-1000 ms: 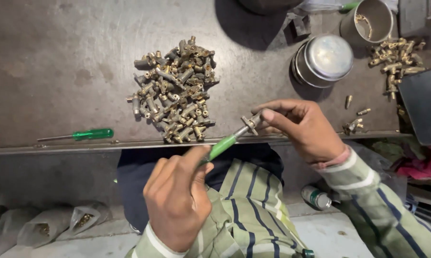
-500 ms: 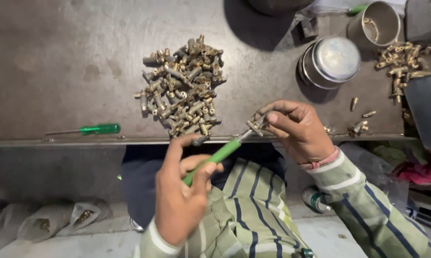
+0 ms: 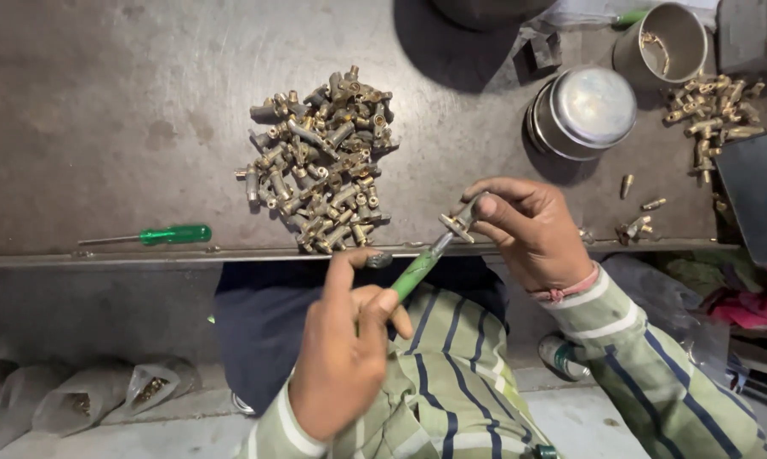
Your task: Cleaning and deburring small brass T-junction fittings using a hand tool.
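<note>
We hold a small brass fitting (image 3: pixel 462 223) pinched in the fingers (image 3: pixel 494 208) of our right hand (image 3: pixel 528 234), just off the near edge of the counter (image 3: pixel 103 110). Our left hand (image 3: pixel 345 340) is closed around a green-handled screwdriver (image 3: pixel 417 270), whose long axis runs up and to the right, tip meeting the fitting from below-left. A pile of brass fittings (image 3: pixel 320 161) lies just beyond.

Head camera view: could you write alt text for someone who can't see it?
Seen from above, a left hand turns a green-handled screwdriver into a small brass fitting pinched in the right hand. Behind lie a pile of brass fittings on a metal workbench, a second green screwdriver and round metal tins.
</note>
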